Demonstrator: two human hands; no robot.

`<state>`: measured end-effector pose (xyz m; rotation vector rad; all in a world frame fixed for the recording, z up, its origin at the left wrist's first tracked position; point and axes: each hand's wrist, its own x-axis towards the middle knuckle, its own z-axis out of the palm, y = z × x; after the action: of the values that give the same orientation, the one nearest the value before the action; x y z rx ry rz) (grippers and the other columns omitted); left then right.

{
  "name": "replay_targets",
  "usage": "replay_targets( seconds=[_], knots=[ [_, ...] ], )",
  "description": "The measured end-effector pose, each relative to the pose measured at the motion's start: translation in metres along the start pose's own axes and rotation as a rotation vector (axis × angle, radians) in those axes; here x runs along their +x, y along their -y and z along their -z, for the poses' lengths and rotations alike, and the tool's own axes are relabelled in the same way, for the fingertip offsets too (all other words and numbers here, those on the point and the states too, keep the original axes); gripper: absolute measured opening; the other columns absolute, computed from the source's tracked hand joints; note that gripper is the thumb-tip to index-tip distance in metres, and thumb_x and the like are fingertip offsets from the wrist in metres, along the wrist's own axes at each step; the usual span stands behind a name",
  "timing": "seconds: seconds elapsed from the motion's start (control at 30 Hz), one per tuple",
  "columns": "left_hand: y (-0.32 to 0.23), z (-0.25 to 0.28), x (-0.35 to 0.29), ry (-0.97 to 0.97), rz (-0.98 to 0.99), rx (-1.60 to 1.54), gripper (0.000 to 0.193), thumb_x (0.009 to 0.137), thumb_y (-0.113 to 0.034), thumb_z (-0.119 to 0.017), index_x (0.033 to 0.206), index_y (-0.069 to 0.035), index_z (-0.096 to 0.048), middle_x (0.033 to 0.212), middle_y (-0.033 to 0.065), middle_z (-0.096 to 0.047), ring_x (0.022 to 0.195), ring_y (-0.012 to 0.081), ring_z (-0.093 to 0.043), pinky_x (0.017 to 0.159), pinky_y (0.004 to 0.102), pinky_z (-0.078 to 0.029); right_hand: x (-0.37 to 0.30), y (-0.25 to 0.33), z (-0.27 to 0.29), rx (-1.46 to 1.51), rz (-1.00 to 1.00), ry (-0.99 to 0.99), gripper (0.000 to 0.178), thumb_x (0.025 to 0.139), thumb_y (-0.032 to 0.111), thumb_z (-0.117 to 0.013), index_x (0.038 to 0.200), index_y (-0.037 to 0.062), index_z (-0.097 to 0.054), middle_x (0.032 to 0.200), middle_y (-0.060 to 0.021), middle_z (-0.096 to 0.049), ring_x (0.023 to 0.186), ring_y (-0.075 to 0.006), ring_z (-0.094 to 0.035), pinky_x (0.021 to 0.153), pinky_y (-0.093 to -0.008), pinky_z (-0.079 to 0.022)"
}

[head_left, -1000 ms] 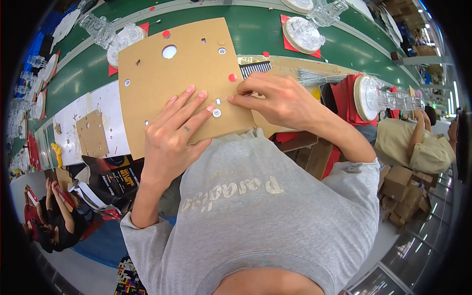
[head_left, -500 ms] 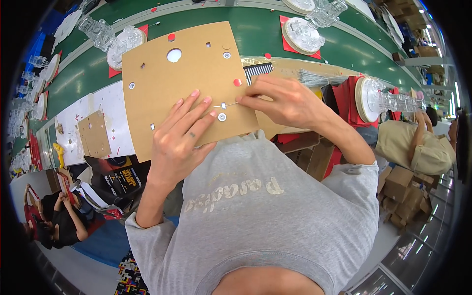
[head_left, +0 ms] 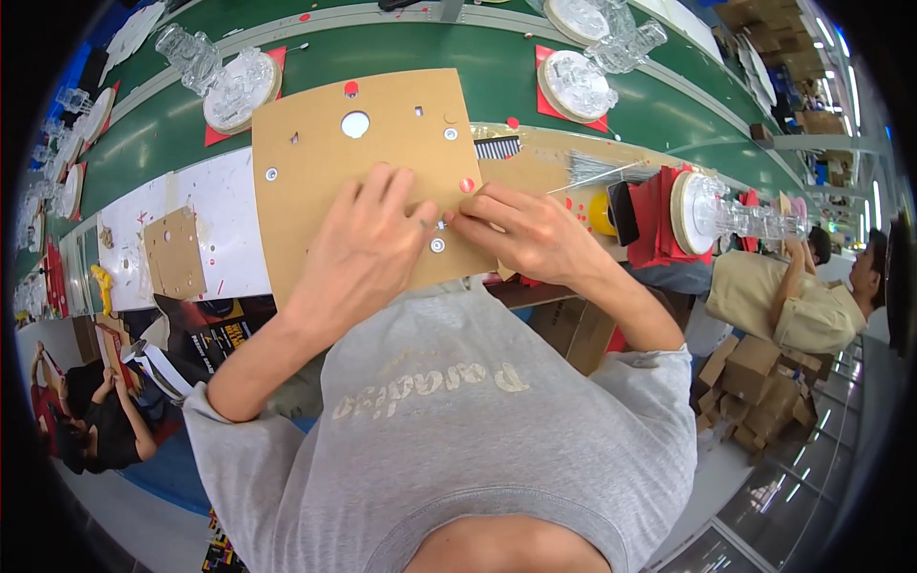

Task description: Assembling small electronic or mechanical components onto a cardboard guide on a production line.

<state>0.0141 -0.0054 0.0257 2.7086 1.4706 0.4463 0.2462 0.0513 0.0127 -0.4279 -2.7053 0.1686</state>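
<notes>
A tan fibreboard panel (head_left: 315, 181) is in front of me, with a large round hole, small slots, white-rimmed holes and red round stickers. Near its lower right, a small white metal-like piece (head_left: 441, 226) sits in a slot, between my fingertips. My right hand (head_left: 523, 231) is closed in a pinch right beside it, at the end of a thin wire mostly hidden by the fingers. Bent over the panel from the left, my left hand (head_left: 368, 234) has curled fingers, thumb and forefinger close to the same slot. Whatever it pinches is hidden.
Thin wires (head_left: 597, 169) lie on the bench to the right, near red sheets (head_left: 654, 215) and a yellow roll (head_left: 600, 215). Clear glass-like pieces on white round bases (head_left: 573, 88) stand on the green conveyor (head_left: 411, 48). A smaller panel (head_left: 174, 253) lies left. Other people are nearby.
My left hand has gone from lying flat on the panel to curled fingers at the slot. The right fingers have closed in beside it. The panel sits slightly lower in view.
</notes>
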Motion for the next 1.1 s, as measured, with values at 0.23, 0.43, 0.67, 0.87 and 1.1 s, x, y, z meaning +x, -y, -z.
replay_targets(
  seconds=[0.23,0.43,0.67,0.87,1.1],
  knots=[
    [0.015,-0.025,0.012,-0.016,-0.314,-0.118,0.012,0.08,-0.012,-0.063,0.085,-0.001,-0.065,0.095,0.0105,-0.061,0.1,0.0234,-0.058,0.08,0.0344,-0.045,0.004,0.021,0.002,0.149,-0.324,-0.026,0.074,0.068,0.038,-0.089,0.127,-0.001,-0.066,0.134,-0.0137,-0.064,0.125,-0.0311,-0.06,0.102,-0.0476,-0.052],
    [0.022,-0.025,0.019,-0.098,-0.377,-0.185,0.012,0.077,-0.01,-0.065,0.082,0.0,-0.065,0.089,0.0114,-0.063,0.096,0.0237,-0.06,0.079,0.035,-0.047,-0.009,0.014,-0.013,0.168,-0.408,0.023,0.1,0.058,0.048,-0.091,0.14,0.0011,-0.058,0.149,-0.0116,-0.056,0.139,-0.0309,-0.051,0.119,-0.056,-0.033],
    [0.048,-0.001,-0.009,-0.075,-0.264,-0.302,0.014,0.07,0.001,-0.07,0.081,0.001,-0.062,0.095,0.0113,-0.061,0.101,0.0291,-0.06,0.087,0.0396,-0.049,-0.016,0.003,-0.016,0.181,-0.422,0.014,0.108,0.055,0.048,-0.092,0.148,0.0082,-0.054,0.152,-0.0073,-0.054,0.141,-0.0306,-0.05,0.12,-0.0602,-0.03],
    [0.06,-0.001,-0.033,-0.183,-0.148,-0.622,0.019,0.07,0.009,-0.07,0.078,0.004,-0.053,0.099,0.015,-0.057,0.108,0.0366,-0.058,0.089,0.0461,-0.048,-0.013,0.006,-0.018,0.205,-0.429,0.02,0.109,0.055,0.05,-0.091,0.149,0.0108,-0.053,0.154,-0.0064,-0.052,0.141,-0.0312,-0.049,0.121,-0.0612,-0.026],
    [0.07,-0.006,-0.036,-0.34,-0.139,-0.616,0.015,0.071,0.012,-0.066,0.076,0.005,-0.054,0.099,0.0174,-0.058,0.104,0.0391,-0.061,0.086,0.0455,-0.049,0.034,0.036,-0.025,0.226,-0.447,-0.121,0.073,0.068,0.032,-0.089,0.133,0.0098,-0.067,0.134,-0.0093,-0.066,0.121,-0.0286,-0.063,0.106,-0.0474,-0.047]
  ],
)
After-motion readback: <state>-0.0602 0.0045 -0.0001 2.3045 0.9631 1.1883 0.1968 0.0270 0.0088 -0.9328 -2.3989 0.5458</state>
